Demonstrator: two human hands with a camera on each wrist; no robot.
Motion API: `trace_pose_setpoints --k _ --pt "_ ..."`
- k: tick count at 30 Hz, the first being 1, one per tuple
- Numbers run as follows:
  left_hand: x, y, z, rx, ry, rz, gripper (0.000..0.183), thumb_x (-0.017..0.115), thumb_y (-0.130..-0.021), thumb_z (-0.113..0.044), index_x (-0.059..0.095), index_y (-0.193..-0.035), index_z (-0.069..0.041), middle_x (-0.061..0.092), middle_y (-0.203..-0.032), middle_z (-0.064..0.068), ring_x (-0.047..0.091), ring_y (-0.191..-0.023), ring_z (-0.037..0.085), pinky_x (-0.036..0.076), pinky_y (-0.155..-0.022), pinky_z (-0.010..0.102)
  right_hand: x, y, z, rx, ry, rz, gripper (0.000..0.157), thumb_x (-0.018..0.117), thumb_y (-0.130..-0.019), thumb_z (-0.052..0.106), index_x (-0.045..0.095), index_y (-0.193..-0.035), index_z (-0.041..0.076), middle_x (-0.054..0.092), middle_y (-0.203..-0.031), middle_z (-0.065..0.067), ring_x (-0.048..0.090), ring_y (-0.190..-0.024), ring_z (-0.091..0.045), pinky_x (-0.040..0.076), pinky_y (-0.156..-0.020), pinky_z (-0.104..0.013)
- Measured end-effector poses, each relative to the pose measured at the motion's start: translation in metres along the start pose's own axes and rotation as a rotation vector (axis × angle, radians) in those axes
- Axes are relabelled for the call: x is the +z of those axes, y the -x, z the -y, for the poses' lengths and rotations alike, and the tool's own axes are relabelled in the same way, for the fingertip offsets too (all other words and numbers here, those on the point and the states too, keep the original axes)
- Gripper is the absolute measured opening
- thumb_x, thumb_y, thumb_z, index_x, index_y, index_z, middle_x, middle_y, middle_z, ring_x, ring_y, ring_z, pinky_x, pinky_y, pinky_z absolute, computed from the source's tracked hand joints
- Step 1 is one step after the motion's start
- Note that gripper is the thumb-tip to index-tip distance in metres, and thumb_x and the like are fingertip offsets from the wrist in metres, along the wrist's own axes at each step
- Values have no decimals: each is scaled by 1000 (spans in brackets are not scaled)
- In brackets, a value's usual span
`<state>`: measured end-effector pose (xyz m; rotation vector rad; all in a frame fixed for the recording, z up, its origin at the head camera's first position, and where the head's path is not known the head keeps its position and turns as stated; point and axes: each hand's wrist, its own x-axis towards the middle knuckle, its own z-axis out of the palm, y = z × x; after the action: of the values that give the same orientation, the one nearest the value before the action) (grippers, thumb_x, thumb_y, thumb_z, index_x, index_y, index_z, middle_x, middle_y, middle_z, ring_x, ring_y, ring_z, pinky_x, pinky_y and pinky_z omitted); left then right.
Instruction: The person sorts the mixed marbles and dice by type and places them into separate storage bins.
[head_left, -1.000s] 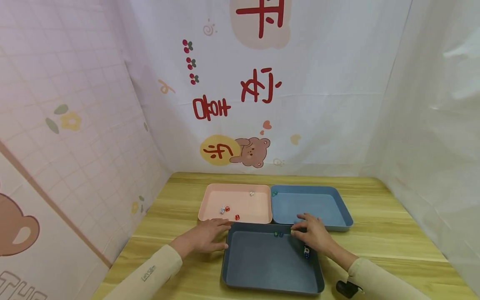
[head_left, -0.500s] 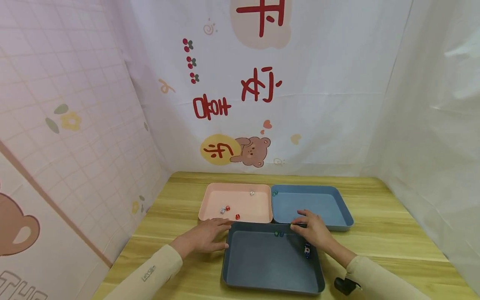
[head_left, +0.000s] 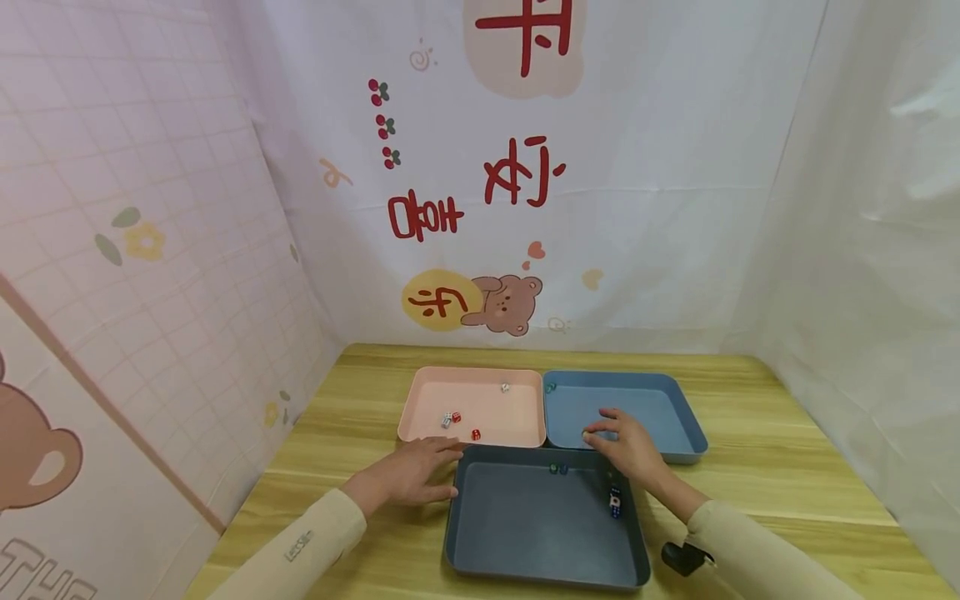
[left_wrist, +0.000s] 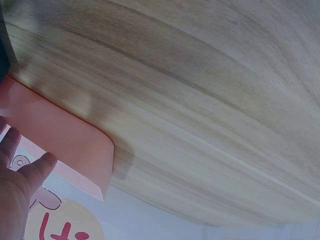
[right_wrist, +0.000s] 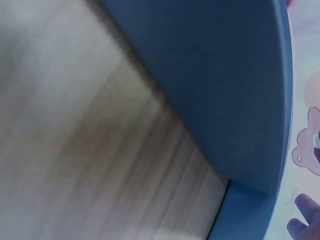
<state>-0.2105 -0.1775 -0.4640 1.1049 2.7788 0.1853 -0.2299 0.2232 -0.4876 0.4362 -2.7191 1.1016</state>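
Note:
My right hand [head_left: 630,450] is over the front edge of the blue tray [head_left: 675,417], pinching a small pale die [head_left: 586,435] between thumb and finger. In the right wrist view only some of its fingertips [right_wrist: 306,206] show at the right edge. Beside the left rim of the dark grey-blue tray [head_left: 540,533], my left hand [head_left: 408,472] lies with relaxed fingers, its fingertips right at that rim. Inside this tray, a green die [head_left: 553,468] and a blue die [head_left: 564,469] sit near the back wall, and dark blue dice [head_left: 615,502] lie along the right side.
A pink tray [head_left: 487,404] left of the blue one holds red dice [head_left: 476,434] and white dice [head_left: 447,420]. In the blue tray's back left corner lies a green die [head_left: 551,387]. All three trays stand on a wood-grain table [head_left: 780,467], with printed cloth behind.
My right hand has moved away from me with the pale die, from the dark tray's back rim to over the blue tray's front edge. The left hand has stayed in place.

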Motion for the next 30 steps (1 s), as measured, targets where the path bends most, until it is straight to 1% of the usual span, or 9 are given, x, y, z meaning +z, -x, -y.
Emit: trace_pose_setpoints --k 4,11,16,25,30 --pt "0 -1 0 4 3 1 64 59 -97 -48 50 -146 -8 38 -155 11 36 -141 33 30 -112 56 -3 -6 -2 26 -9 -7 21 71 -94 23 77 -104 7 48 -140 -31 34 -135 -53 43 -97 -64" --pt "3 -2 1 3 -19 2 64 57 -97 -50 49 -147 -11 38 -155 10 35 -142 31 30 -113 54 -9 -14 -8 49 5 -29 23 70 -94 22 77 -107 5 48 -139 -32 43 -128 -53 48 -90 -61" --pt "3 -2 1 11 -9 -6 63 58 -98 -49 49 -147 -11 38 -155 10 35 -142 32 30 -113 54 -12 -18 -13 50 17 -46 22 70 -93 20 77 -107 4 50 -137 -33 46 -125 -52 47 -91 -62" --pt "2 0 0 22 -6 -17 62 59 -97 -48 51 -145 -9 40 -154 12 37 -140 33 31 -112 56 -14 -23 -23 76 50 -65 22 70 -94 18 77 -107 3 52 -135 -34 45 -127 -50 41 -97 -64" --pt "1 0 0 6 -5 -6 64 57 -97 -51 50 -146 -10 39 -155 11 36 -141 32 30 -113 54 -16 -27 -28 80 76 -71 22 69 -95 19 76 -108 3 53 -133 -34 45 -127 -50 38 -100 -64"
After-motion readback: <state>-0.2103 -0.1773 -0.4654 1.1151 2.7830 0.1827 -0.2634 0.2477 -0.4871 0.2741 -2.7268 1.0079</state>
